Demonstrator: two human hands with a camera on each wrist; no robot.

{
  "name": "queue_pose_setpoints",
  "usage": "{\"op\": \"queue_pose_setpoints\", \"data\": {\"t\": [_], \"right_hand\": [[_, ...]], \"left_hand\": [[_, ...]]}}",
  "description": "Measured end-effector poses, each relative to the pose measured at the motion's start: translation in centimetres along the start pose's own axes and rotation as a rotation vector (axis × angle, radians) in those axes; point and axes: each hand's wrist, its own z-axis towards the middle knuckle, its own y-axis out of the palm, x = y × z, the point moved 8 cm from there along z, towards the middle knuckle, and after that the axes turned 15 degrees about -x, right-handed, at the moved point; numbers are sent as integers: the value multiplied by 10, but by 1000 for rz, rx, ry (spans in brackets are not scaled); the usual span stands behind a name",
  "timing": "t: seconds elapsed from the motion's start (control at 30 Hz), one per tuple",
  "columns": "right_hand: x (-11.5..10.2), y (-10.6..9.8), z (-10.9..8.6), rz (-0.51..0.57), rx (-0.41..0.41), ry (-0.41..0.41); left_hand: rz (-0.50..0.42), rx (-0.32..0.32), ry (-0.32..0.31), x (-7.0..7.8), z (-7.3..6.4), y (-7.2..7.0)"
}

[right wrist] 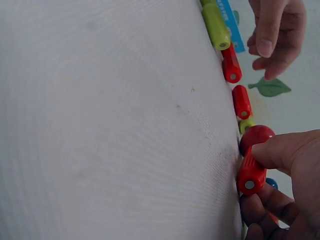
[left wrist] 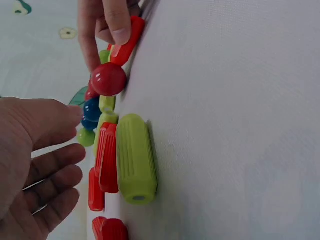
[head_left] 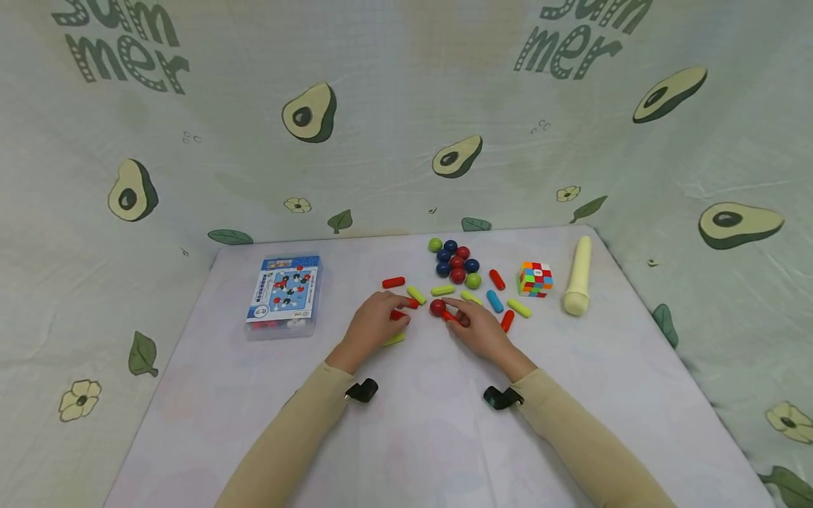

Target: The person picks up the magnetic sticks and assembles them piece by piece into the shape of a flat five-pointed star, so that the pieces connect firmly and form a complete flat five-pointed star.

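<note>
Partly hides yellow-green rod (head_left: 395,339) behind left hand (head_left: 371,326), with fingers loosely parted; pinches red rod (right wrist: 251,173) centrally in right hand (head_left: 480,330), against red ball (head_left: 437,307) at ten o'clock; includes puzzle cube (head_left: 536,279) at two o'clock.

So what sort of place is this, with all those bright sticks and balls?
Probably a play or learning area on a pale-covered table: see the shiny red, blue and green balls, the red, lime and blue plastic rods, and the clear flat plastic box with a molecule picture.
</note>
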Motion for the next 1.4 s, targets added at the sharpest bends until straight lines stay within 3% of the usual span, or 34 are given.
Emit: {"op": "queue_pose_setpoints", "data": {"t": [0.27, 0.47, 0.63, 0.83, 1.17, 1.4], "right_hand": [[-2, 0, 0, -15, -14, 6], [-1, 1, 0, -18, -22, 10], [-3, 2, 0, -9, -28, 4], [-3, 1, -1, -25, -28, 12], [0, 1, -2, -23, -46, 23], [-1, 1, -3, -28, -58, 17]], "left_hand": [[-14, -89, -86, -19, -22, 8], [-5, -131, -66, -20, -29, 19], [19, -98, -47, -17, -29, 25], [8, -84, -40, -2, -27, 31], [-77, 81, -105, 12, -14, 39], [-106, 115, -114, 18, -3, 40]]}}
